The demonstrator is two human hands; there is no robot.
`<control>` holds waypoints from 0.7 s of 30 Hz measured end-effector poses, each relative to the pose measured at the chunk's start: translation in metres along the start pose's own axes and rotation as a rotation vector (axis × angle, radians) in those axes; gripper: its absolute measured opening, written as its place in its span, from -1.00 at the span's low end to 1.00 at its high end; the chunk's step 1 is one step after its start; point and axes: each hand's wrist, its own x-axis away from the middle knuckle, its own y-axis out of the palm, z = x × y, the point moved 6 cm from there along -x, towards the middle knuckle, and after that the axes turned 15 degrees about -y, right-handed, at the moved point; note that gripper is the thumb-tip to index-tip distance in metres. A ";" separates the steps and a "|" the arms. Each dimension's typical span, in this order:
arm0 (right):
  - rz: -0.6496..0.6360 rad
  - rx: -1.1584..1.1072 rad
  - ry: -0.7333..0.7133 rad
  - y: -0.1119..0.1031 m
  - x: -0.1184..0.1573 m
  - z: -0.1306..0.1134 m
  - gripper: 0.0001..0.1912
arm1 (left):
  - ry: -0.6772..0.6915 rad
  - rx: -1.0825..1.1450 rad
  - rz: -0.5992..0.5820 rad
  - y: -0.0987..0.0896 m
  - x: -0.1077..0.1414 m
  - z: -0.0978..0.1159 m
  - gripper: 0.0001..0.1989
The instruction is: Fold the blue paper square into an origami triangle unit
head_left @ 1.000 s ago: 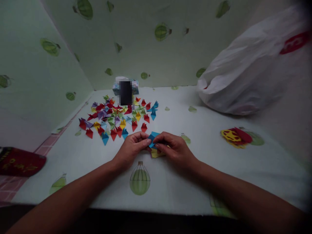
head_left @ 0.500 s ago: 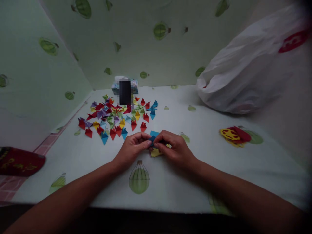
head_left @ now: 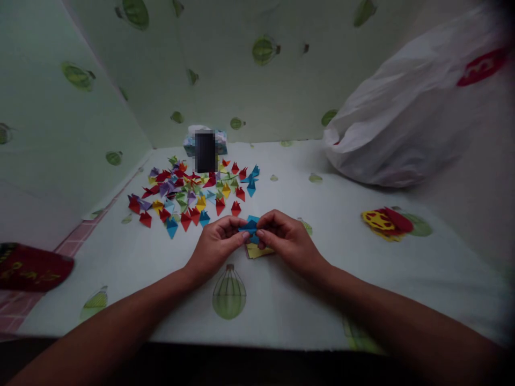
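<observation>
Beyond the left hand (head_left: 219, 242) spread many small folded papers (head_left: 189, 195) in mixed colours. The left hand pinches 1 side of the blue paper (head_left: 251, 227), which sits between the 2 hands; the right hand (head_left: 293, 242) pinches its other side. Yellow paper (head_left: 258, 250) lies just below the blue one. Well right of both hands rest yellow and red cutouts (head_left: 382, 222).

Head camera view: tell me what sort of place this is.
Probably a craft spot at a table in a home: a balloon-print tablecloth, a spread of small folded-paper pieces, and a tissue box near the wall.
</observation>
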 end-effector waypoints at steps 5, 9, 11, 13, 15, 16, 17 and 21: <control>0.036 -0.130 0.062 0.002 -0.001 0.005 -0.86 | 0.004 -0.016 0.003 0.001 0.000 0.001 -0.73; 0.052 -0.216 0.082 0.004 0.000 0.005 -0.81 | 0.014 -0.038 -0.001 0.002 0.001 0.002 -0.75; 0.043 -0.211 0.080 0.005 0.000 0.005 -0.82 | 0.014 -0.051 0.006 0.001 0.001 0.002 -0.76; 0.040 -0.197 0.079 0.005 0.001 0.004 -0.82 | 0.008 -0.053 0.007 0.001 0.000 0.001 -0.76; 0.042 -0.192 0.085 0.005 0.002 0.005 -0.83 | -0.008 -0.033 -0.001 0.001 0.000 -0.001 -0.75; 0.048 -0.199 0.089 0.005 0.002 0.006 -0.82 | -0.020 -0.013 -0.007 0.002 0.000 -0.003 -0.74; 0.061 -0.211 0.095 0.004 0.002 0.007 -0.81 | -0.034 0.010 -0.015 0.002 -0.001 -0.005 -0.74; 0.091 -0.270 0.143 0.004 0.004 0.012 -0.77 | -0.098 0.117 -0.028 0.005 -0.001 -0.014 -0.73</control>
